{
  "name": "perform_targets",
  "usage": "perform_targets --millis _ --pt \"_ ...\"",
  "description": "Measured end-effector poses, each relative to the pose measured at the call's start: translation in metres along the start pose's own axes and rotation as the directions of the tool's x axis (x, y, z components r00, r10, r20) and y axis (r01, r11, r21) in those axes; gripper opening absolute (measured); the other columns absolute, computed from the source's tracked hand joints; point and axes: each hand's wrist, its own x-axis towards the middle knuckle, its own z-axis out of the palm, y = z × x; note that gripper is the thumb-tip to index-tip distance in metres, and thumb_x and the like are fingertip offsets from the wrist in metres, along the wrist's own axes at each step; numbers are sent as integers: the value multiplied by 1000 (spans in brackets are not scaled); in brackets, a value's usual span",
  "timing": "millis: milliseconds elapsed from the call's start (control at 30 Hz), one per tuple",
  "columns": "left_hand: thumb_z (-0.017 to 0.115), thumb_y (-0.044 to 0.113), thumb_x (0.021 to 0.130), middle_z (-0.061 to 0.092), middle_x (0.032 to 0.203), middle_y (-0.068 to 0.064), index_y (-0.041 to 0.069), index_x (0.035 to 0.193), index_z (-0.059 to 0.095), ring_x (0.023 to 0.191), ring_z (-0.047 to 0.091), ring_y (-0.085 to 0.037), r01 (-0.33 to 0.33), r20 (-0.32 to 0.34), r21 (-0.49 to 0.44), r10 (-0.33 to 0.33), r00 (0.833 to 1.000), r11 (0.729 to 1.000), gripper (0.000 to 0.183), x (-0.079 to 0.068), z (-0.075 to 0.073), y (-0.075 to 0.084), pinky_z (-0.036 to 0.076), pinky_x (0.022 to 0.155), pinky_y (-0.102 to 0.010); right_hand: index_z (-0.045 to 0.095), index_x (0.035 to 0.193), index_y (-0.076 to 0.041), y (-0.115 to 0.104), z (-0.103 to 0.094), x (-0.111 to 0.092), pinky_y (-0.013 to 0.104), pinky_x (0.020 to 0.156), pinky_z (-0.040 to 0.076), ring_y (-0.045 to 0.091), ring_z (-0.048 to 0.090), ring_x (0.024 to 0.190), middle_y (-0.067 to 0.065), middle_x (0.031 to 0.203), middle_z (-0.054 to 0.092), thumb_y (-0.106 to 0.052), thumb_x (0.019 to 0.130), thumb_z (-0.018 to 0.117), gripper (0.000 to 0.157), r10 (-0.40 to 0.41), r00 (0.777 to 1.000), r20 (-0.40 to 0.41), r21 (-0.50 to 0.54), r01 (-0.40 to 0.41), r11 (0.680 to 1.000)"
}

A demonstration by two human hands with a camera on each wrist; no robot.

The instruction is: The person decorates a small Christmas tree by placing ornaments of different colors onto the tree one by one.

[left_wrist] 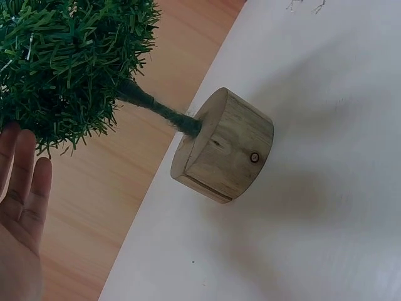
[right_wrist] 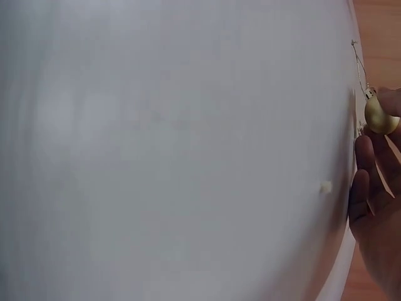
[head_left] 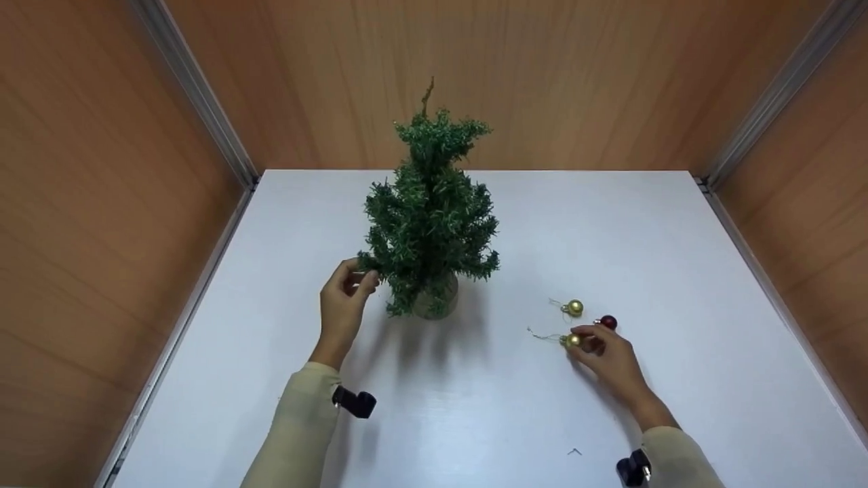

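Note:
A small artificial Christmas tree point(head_left: 434, 210) stands upright on a round wooden base point(left_wrist: 229, 147). At its lower left side, my left hand point(head_left: 342, 298) holds a branch tip between thumb and fingers; in the left wrist view other fingers lie fairly straight under the foliage. To the right of the tree, my right hand point(head_left: 610, 359) pinches a gold bauble point(right_wrist: 378, 116) low over the table, its string loop hanging out to the left. Another gold bauble point(head_left: 575, 308) lies just beyond. A dark red bauble point(head_left: 608, 322) lies behind the right fingers, partly hidden by them.
The white table point(head_left: 447, 420) is enclosed by wooden panels at the back point(head_left: 542, 81), left and right, with metal strips in the corners. A small dark bent piece point(head_left: 574, 451) lies near the front edge. Each wrist carries a black camera point(head_left: 356, 402).

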Motion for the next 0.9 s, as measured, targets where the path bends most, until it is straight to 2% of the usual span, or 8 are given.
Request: perform_targets --millis 233,467,567,733,900 --pt "58 23 89 58 91 -6 6 110 55 84 56 -18 23 -4 -3 -23 1000 1000 27 -2 2 -3 47 74 -29 64 107 -12 0 -1 -4 23 68 46 14 55 80 -2 93 59 -18 77 72 32 27 1000 0 7 -27 1000" --pt "59 31 87 55 101 -6 12 119 50 86 56 -19 51 -15 -48 -51 999 998 39 4 3 -29 47 75 -30 64 107 -13 -3 -3 -5 23 69 47 15 56 81 -4 95 59 -18 77 72 31 19 1000 -19 28 -18 999" --pt "58 35 86 53 104 -4 14 122 48 86 55 -19 38 -26 -43 -39 999 998 43 4 4 -32 47 74 -30 64 107 -13 -2 -4 -4 23 69 47 15 57 81 -5 97 60 -20 78 72 31 6 1000 -27 25 -5 1000" --pt "58 35 86 52 105 -4 14 122 47 86 55 -19 30 -29 -52 -31 999 998 43 2 4 -29 47 73 -30 65 106 -16 -2 -5 -4 24 68 47 13 57 79 -3 97 61 -22 76 73 31 -3 999 -54 -2 3 1000" --pt "57 23 89 54 101 -9 9 121 48 85 56 -21 32 -31 -85 -35 999 996 36 -5 2 -13 47 73 -29 65 105 -17 -5 -7 -4 22 67 47 13 56 78 -4 95 61 -26 76 73 31 -6 998 -69 6 6 1000"
